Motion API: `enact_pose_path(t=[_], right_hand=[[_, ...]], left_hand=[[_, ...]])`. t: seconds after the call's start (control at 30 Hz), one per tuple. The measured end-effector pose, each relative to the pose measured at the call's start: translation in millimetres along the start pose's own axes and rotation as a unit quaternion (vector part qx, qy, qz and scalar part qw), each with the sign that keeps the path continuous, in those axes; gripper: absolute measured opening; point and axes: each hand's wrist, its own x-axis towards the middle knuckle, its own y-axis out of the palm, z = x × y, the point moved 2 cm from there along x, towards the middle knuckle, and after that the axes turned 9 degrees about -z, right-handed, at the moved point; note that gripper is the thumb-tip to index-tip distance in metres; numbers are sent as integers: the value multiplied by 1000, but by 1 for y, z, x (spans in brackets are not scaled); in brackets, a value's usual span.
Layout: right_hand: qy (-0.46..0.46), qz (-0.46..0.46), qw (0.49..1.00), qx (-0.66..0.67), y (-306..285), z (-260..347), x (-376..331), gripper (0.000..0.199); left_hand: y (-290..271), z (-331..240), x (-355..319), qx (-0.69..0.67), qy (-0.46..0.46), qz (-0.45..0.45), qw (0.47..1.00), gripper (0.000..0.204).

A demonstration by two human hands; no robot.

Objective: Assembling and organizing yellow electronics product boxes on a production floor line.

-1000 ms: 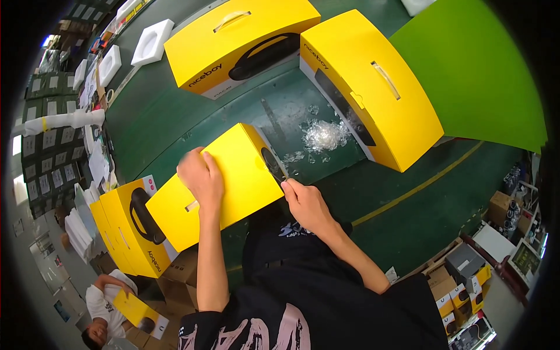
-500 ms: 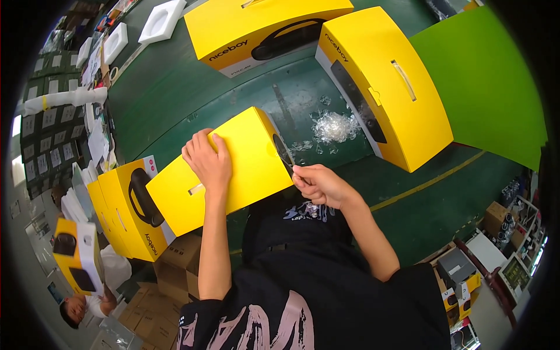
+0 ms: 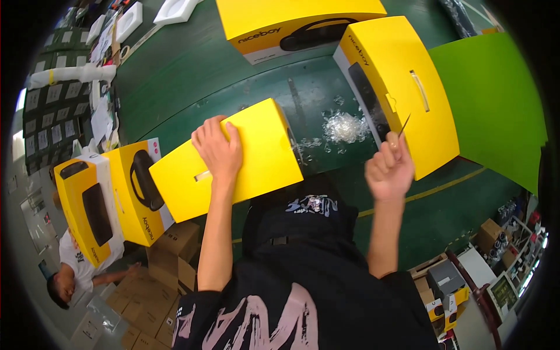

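Note:
A yellow carton [image 3: 262, 146] lies tilted across the bench edge in front of me, its slotted handle side up. My left hand [image 3: 220, 150] rests on it, fingers hooked over its far edge and thumb apart on top. My right hand [image 3: 392, 169] is raised off the carton to the right, closed round a thin, dark, pointed tool [image 3: 405, 124]; it looks like tweezers, but most of it is hidden in the fingers. A heap of crumpled clear plastic bits [image 3: 345, 127] lies on the green bench [image 3: 256, 84] beyond the carton.
Two more yellow cartons stand beyond, one far [image 3: 303, 26] and one right [image 3: 408, 64], near a bright green panel [image 3: 490, 111]. At the left are a carton [image 3: 137, 198] touching mine and another [image 3: 87, 210] by a person [image 3: 81, 271]. Brown boxes [image 3: 140, 303] sit below.
My right hand has lifted the pointed tool away from the carton's end, up and to the right. My left hand stays on the carton. The other person's carton now stands beside the left one.

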Motion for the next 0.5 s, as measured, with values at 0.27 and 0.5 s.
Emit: enact_pose_path(t=[0.27, 0.5], right_hand=[[19, -176, 775, -606, -17, -109, 51, 48], [50, -72, 808, -583, -13, -121, 68, 34]], left_hand=[[2, -2, 0, 14, -19, 20, 1000, 27], [0, 1, 2, 17, -14, 0, 1000, 27]])
